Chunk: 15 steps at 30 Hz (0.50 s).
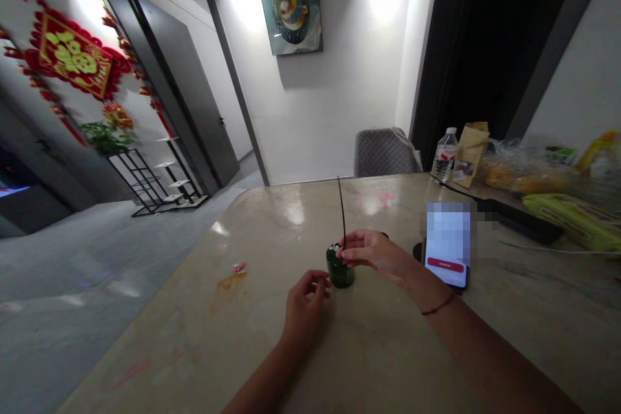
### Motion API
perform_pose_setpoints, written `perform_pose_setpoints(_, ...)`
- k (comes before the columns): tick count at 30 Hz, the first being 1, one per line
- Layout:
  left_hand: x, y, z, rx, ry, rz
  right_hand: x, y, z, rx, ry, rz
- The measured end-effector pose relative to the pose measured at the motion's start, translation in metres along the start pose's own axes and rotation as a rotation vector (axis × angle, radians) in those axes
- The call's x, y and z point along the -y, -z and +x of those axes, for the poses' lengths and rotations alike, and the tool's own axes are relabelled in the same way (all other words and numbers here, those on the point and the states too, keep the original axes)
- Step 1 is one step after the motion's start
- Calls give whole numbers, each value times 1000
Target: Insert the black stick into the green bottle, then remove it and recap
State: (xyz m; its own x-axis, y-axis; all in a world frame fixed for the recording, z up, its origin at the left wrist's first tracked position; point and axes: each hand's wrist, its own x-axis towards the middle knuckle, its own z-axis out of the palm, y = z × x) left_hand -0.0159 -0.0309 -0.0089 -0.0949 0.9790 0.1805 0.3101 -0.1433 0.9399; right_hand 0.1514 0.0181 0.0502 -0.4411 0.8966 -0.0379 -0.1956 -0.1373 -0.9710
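A small dark green glass jar (341,275) stands upright on the table in front of me. My right hand (371,251) is closed in a pinch on a thin dark stick (342,207), like a diffuser reed, just above the jar's mouth. The stick points up, leaning slightly left; my fingers partly cover its lower end, so I cannot tell whether it is inside the jar. My left hand (308,297) rests at the jar's left side, its fingers loosely bent and a little apart. Its fingertips are at the glass, without wrapping round it.
A lit phone (446,272) stands right of my right hand, near a black power strip (521,220). A water bottle (444,155), paper bag (470,154) and yellow-green packet (572,217) crowd the back right. An orange-brown stain (228,288) marks the marble table (272,239).
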Motion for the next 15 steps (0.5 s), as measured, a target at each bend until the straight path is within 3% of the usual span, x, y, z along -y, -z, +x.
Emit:
perform_pose_setpoints(8,1,2,-1,-89,-39,47,-7,-4,4,-65,-8,-176)
perform_pose_setpoints(15,6,-1,-2,-55,-182,96,-6,-11,0,-68,16,-489)
